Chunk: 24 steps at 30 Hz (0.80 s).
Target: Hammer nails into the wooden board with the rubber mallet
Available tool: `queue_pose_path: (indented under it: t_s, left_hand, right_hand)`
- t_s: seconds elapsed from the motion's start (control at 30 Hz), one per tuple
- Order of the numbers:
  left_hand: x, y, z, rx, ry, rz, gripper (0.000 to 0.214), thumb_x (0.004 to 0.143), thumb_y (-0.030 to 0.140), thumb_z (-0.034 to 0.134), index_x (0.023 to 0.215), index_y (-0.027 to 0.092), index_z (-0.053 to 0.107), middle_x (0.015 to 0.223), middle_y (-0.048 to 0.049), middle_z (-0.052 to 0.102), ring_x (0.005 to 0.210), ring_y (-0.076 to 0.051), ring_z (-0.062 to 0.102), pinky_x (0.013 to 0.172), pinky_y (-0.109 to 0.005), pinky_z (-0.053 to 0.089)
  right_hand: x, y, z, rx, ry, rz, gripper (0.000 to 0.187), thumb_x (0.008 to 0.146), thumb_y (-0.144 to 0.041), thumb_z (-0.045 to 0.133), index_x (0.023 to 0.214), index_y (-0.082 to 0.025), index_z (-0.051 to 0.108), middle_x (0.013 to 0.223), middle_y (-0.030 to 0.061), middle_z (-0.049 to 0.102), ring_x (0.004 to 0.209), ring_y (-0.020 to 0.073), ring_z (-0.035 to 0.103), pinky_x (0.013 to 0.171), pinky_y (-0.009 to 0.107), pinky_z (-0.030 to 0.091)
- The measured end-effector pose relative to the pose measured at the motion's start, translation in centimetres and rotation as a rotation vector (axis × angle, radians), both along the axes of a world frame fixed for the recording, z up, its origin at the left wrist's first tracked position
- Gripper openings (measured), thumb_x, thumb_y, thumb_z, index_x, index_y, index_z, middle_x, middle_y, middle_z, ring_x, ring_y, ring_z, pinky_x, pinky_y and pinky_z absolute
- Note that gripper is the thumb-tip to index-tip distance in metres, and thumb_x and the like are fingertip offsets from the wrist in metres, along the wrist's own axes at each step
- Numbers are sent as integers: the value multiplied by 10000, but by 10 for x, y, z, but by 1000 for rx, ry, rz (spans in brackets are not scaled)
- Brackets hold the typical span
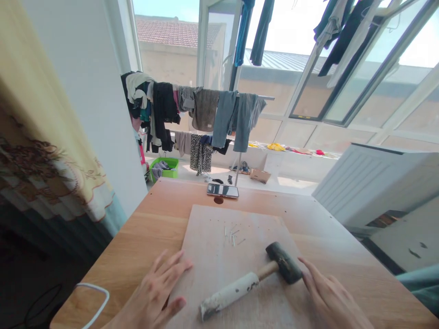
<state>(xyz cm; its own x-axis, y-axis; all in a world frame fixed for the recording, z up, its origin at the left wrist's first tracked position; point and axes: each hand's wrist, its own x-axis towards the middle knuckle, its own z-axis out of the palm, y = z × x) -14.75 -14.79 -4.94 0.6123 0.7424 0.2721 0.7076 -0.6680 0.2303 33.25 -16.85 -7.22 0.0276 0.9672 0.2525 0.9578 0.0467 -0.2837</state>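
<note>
A pale wooden board (pixel 202 265) lies flat on the table. Across its near part rests a mallet (pixel 284 262) with a dark head and a worn white-wrapped handle that points toward the lower left. Several nails (pixel 232 237) lie loose in a small heap near the board's middle, with a row of small dots beyond them. Over the board's left edge, my left hand (pixel 159 285) is spread, its fingertips on the board and nothing in it. Beside the right edge, close to the mallet head, my right hand (pixel 329 292) is stretched out and holds nothing.
A phone (pixel 222 190) lies at the far edge of the wooden table (pixel 137 246). A white cable (pixel 103 304) loops over the near left edge. Beyond stand a drying rack with clothes (pixel 206 109) and a green basket (pixel 171 170). A white cabinet (pixel 373 183) is at right.
</note>
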Motion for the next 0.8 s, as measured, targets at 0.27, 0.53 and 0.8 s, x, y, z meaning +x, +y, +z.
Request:
queue_pose_path:
  t_s: [0.27, 0.53, 0.8]
  left_hand:
    - [-75, 15, -18, 202, 3, 375, 464, 980, 521, 405, 1367, 320, 564, 1363, -23, 629, 1307, -277, 541, 1113, -483, 425]
    - [-150, 24, -14, 134, -76, 640, 544, 968, 571, 355, 1318, 208, 560, 1312, -72, 647, 1193, -252, 638, 995, -325, 536]
    - [-114, 14, -5, 179, -59, 636, 539, 950, 600, 403, 1309, 235, 574, 1284, -86, 635, 1091, -253, 681, 871, -317, 580]
  right_hand:
    - [-101, 20, 4, -19, 68, 151, 470, 988, -427, 382, 1423, -312, 519, 1249, 69, 716, 1134, 269, 671, 925, 415, 560]
    - [-183, 46, 12, -56, 72, 435, 501, 991, -453, 427, 1453, -269, 490, 1485, 88, 528, 1409, 320, 421, 1113, 535, 409]
    - [-181, 34, 15, 93, -51, 438, 429, 976, -369, 490, 1389, -269, 553, 1308, 74, 680, 1368, 345, 470, 1118, 573, 354]
